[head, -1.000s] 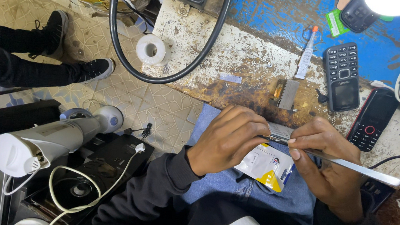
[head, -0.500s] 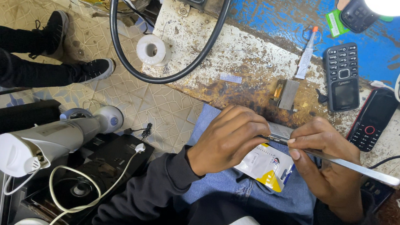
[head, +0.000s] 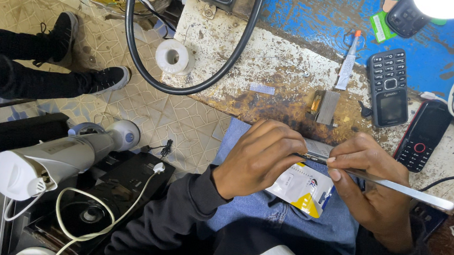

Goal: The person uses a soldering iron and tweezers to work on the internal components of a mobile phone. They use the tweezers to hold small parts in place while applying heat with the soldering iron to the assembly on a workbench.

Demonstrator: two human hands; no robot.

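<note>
My left hand (head: 260, 158) is closed around a small flat metal part (head: 318, 149), held just above my lap. My right hand (head: 368, 175) grips long metal tweezers (head: 397, 187) whose tip meets that part where the two hands touch. A white and yellow packet (head: 304, 188) lies on my blue jeans (head: 279, 214) right under both hands. What the fingers cover of the part is hidden.
The worn white and blue workbench (head: 277, 55) carries a grey keypad phone (head: 387, 88), a black and red phone (head: 422, 140), a glue tube (head: 347, 64), a tape roll (head: 172, 56), a black cable loop (head: 186, 88) and a small metal block (head: 326, 106). Another person's black shoes (head: 79, 60) rest left. A white appliance (head: 54, 159) lies below.
</note>
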